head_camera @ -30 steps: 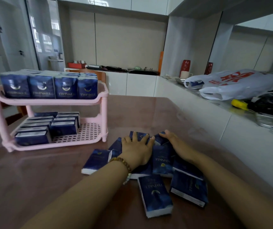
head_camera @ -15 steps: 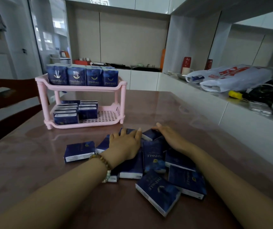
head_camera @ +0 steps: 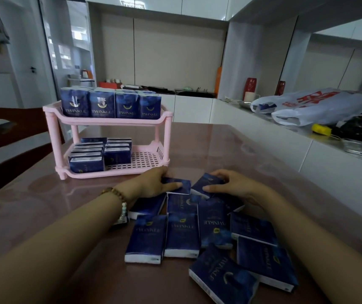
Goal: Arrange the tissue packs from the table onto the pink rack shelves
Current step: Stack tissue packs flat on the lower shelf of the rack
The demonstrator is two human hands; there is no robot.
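Hands at the far edge of the loose packs. The left hand is closed round a dark blue tissue pack, with the thumb laid on its top face and the fingers curled over its far edge. The right hand is likewise closed on a second tissue pack, turned at an angle to the first, with the thumb pressed at its near edge. The two grasped packs are set just beside each other between the hands. Nearer the person than both hands, the loose packs are spread on the table, several overlapping. Beyond and to the left of the left hand, the pink rack is stood on the table. Its upper shelf is filled by a row of upright packs; on its lower shelf, further packs are gathered at the left. A beaded bracelet is worn on the left wrist. Well to the right of the right hand, white plastic bags are seen.
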